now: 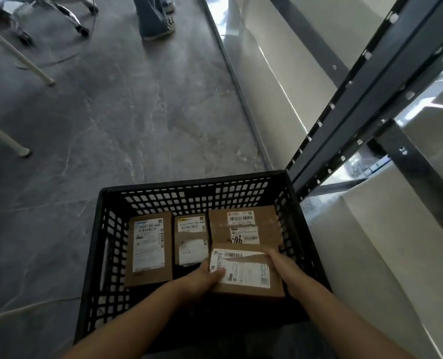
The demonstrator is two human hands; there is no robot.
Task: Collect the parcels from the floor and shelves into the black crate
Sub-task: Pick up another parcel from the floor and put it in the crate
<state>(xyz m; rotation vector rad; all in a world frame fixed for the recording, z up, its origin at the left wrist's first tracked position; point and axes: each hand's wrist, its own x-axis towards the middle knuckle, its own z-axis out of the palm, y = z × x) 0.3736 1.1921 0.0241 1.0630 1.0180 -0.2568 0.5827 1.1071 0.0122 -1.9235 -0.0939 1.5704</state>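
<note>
Fingers of left hand (202,279) are curled round the near-left corner of the held parcel (251,286), thumb pressed on its label (243,270); right hand (280,265) is wrapped along the right edge. It is held low inside the black crate (189,186), near-right, beside three parcels (147,247) laid flat. Judged light, stiff cardboard, label slick; opposite edges are best gripped

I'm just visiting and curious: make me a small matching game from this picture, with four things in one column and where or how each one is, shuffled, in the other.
Things
1. black crate
2. tall parcel
3. held parcel
4. shelving frame

Places or states
A. gripped between the left hand and right hand
B. dark metal, right of the crate
C. on the grey floor, walls full of holes
D. lying flat at the crate's left side

Pairs: 1-C, 2-D, 3-A, 4-B
</note>
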